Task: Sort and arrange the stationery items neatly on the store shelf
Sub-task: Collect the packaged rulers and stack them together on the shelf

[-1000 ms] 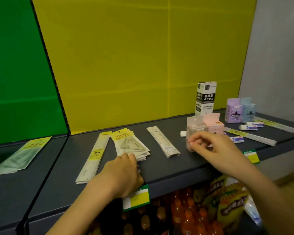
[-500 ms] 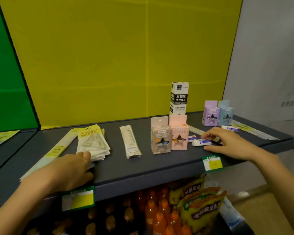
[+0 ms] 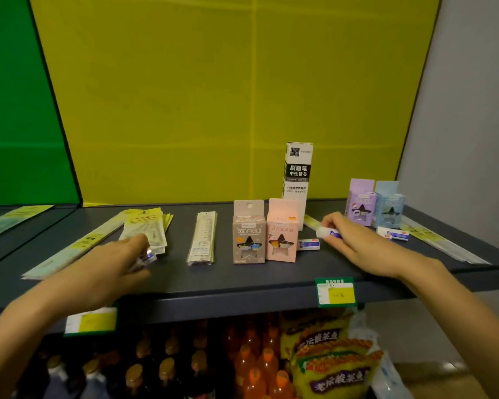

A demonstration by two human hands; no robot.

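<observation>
Gripping a white eraser (image 3: 327,232) in your right hand (image 3: 355,246), you are pinching another small eraser (image 3: 148,258) in your left hand (image 3: 116,263) over the shelf (image 3: 242,280).

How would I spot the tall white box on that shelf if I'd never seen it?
Look at the dark shelf before the yellow wall. Behind the pink box stands the white box, upright. It is the tallest thing there, with a black band of white lettering.

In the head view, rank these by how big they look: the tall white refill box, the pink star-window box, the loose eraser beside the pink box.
1. tall white refill box, though it stands farther back
2. pink star-window box, closer to the camera, so the true gap is unsure
3. loose eraser, clearly smallest
</observation>
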